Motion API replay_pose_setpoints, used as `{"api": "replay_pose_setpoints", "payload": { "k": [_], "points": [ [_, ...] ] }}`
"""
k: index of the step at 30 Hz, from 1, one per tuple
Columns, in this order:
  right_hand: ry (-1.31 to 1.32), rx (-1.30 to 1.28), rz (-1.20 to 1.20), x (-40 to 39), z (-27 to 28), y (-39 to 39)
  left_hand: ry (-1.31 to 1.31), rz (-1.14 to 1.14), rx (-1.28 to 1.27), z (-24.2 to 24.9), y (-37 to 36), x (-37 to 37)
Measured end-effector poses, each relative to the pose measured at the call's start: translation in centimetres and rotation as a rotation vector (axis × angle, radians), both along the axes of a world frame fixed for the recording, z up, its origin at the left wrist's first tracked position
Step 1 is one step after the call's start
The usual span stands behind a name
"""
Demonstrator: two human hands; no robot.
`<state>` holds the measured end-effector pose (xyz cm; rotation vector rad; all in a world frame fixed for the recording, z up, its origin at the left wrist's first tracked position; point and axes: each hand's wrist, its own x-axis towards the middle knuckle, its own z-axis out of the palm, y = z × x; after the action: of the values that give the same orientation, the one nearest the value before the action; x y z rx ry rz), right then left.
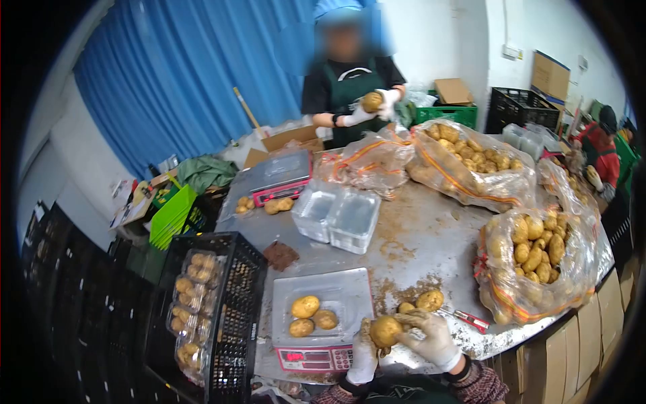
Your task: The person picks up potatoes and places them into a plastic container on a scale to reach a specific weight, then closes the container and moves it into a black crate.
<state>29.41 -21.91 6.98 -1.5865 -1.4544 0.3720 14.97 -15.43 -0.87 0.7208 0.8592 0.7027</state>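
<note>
In white gloves, my left hand and my right hand hold one potato between them, near the table's front edge. The left palm lies along its left side, and the right fingers grip it from the right. Just left is a digital scale with a lit red display; on it a clear plastic tray holds three potatoes. Two more potatoes lie on the table just beyond my hands. A red-handled box cutter is to their right.
Open plastic bags of potatoes stand on the right and at the back. Stacked clear trays sit mid-table, near a second scale. A black crate holds packed potatoes at left. A co-worker opposite holds a potato.
</note>
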Motion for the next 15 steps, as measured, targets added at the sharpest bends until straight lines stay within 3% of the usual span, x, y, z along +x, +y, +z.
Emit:
{"api": "replay_pose_setpoints", "payload": {
  "k": [1,3,5,7,8,9,11,13,15],
  "points": [
    [0.089,-0.062,0.069,0.5,-0.4,0.0,0.004,0.026,0.002,0.1,0.1,-0.6],
    [0.140,-0.360,0.120,0.2,0.7,0.1,0.253,0.039,0.469,0.3,0.4,-1.4],
    [0.087,-0.261,0.166,-0.8,-0.9,0.5,0.290,0.102,0.593,0.8,1.1,-2.3],
    [0.030,-0.159,0.206,-1.5,-3.5,1.4,0.516,0.006,0.745,2.9,2.5,-4.2],
    [0.373,-0.195,0.135,-1.8,-5.2,2.2,0.571,0.094,1.167,0.7,4.4,-5.2],
    [0.716,-0.230,0.058,-2.1,-6.0,2.8,0.716,0.000,1.025,2.4,4.9,-6.2],
    [0.688,-0.191,0.045,-3.1,-4.3,5.1,1.159,-0.176,1.413,0.9,7.3,-7.9],
    [0.242,-0.028,-0.025,-4.2,-4.8,7.5,1.194,-0.220,1.531,-1.5,9.1,-9.2],
    [0.135,-0.032,-0.025,-6.4,-4.4,9.8,1.220,-0.270,1.662,-2.5,9.7,-10.2]
  ]
}}
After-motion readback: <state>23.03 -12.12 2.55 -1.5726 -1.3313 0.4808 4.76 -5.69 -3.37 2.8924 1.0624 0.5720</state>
